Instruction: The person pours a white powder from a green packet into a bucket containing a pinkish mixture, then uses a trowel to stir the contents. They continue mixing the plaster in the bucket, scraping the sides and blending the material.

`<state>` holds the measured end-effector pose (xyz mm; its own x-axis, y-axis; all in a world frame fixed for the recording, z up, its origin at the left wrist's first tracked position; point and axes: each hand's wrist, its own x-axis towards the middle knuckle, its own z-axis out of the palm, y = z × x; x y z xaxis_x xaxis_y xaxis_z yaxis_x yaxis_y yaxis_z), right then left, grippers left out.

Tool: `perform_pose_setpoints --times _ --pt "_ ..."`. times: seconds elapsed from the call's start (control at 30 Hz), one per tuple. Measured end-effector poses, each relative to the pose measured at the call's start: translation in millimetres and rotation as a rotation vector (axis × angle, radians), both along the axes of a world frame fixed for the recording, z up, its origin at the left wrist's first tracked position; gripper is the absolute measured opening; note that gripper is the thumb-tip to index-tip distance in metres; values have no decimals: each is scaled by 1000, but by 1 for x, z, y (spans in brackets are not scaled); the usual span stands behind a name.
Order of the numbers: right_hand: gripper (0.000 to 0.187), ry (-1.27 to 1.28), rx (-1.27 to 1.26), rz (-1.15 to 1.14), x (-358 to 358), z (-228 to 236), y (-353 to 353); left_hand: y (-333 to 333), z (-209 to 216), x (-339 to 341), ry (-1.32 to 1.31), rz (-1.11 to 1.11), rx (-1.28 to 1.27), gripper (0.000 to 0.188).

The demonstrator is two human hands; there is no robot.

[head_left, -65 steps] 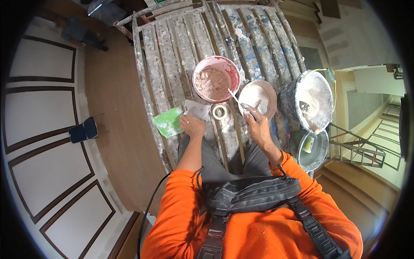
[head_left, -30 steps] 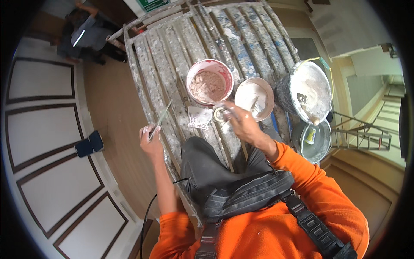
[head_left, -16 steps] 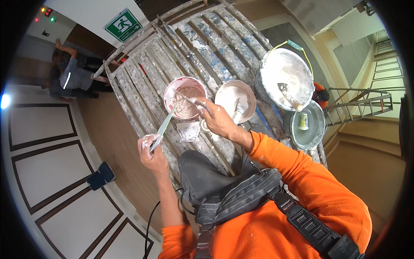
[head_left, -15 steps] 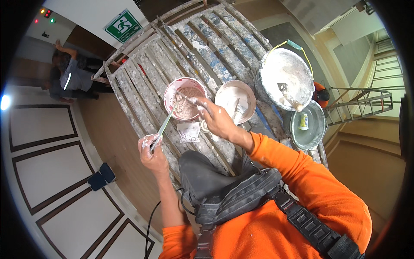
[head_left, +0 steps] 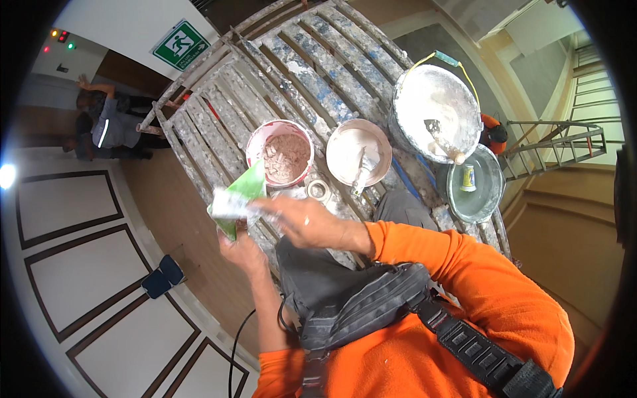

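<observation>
My left hand (head_left: 244, 251) grips a green flat plastic spreader (head_left: 249, 180) from below, its sheet tilted up. My right hand (head_left: 306, 220) is closed on a putty knife (head_left: 232, 204), whose white-smeared blade lies across the green sheet, blurred by motion; its handle is mostly hidden in the fingers. Just beyond both hands, a red-and-white bucket (head_left: 254, 147) holds lumpy pinkish compound (head_left: 286, 158). To its right is a beige tub (head_left: 332, 159) of white paste with another putty knife (head_left: 362, 178) standing in it. A tape roll (head_left: 318, 190) lies between them and me.
Everything stands on a paint-splattered slatted platform (head_left: 229, 99) with railings. At right are a large white-caked bucket (head_left: 406, 132) and a grey basin (head_left: 494, 199) of water with a small container (head_left: 468, 178). Beyond are a ladder (head_left: 557, 142), people (head_left: 119, 123) and a dark chair (head_left: 159, 278).
My right hand has come out of the pinkish bucket toward my left hand, bringing the putty knife onto the spreader. The spreader has turned, so its green face shows.
</observation>
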<state>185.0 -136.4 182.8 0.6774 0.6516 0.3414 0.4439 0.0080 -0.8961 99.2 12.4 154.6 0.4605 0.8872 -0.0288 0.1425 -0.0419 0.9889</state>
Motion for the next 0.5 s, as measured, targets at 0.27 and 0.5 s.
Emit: perform_pose_setpoints --times 0.27,0.5 --pt "49 234 -185 -227 14 -39 10 -23 7 1 -225 34 -383 37" --pt "58 -219 -252 37 -18 -17 -12 -9 -5 -10 -205 -67 -403 31"
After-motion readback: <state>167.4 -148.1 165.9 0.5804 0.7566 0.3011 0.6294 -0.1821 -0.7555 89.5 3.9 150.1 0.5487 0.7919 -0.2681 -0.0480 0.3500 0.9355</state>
